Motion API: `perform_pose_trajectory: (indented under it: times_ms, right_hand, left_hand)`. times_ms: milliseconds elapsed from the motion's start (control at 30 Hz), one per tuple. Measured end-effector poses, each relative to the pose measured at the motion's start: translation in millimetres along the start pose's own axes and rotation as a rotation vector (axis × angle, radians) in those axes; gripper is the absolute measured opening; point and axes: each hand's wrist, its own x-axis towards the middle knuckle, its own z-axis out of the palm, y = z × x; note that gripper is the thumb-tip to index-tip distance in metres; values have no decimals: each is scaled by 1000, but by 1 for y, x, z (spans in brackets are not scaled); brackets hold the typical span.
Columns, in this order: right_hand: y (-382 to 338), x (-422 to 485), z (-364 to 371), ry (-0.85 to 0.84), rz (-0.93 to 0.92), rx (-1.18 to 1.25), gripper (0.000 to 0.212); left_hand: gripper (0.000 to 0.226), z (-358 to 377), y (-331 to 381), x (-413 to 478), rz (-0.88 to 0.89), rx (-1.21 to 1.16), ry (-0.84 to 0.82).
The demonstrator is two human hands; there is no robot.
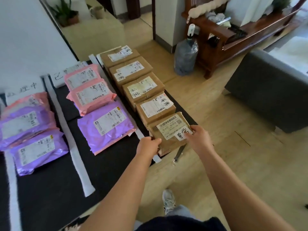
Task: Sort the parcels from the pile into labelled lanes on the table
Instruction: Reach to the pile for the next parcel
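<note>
Table: we see a black table point(50, 189) split into lanes by white strips point(75, 152) running from its far edge toward its near edge.
Held parcel: a brown box point(168, 130) sits at the near end of the right lane, by the table's right edge; we cannot tell whether it rests fully on the top.
Left hand: we see the left hand point(149, 145) gripping the box's near left corner, thumb on top.
Right hand: the right hand point(198, 139) grasps the box's right side, its thumb on a handwritten sticker.
Right lane: we count four more brown boxes point(143, 89) in a row behind it, set end to end up to the far edge.
Middle lane: a purple mailer point(106, 125) lies nearest us, with two pink mailers point(93, 97) overlapping behind it.
Left lane: purple mailers point(33, 150) lie piled by the left edge, pink showing beneath.
Lane signs: white sheets point(58, 77) with handwriting lie at the far edge.
Floor: we see a water bottle point(185, 57), a wooden bench point(225, 35) and a grey sofa point(266, 90) beyond the table's right edge.
</note>
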Motion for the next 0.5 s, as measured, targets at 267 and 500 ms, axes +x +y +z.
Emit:
perform_pose_trajectory:
  times_ms: [267,500]
  right_hand:
    - [2,26,-5,-130,-54,-45,45]
    - [4,31,-8,-160,-96,-111,43]
  left_hand:
    - [18,21,-8,5,36,49,131]
    - [44,23,-13,0,78,92,161]
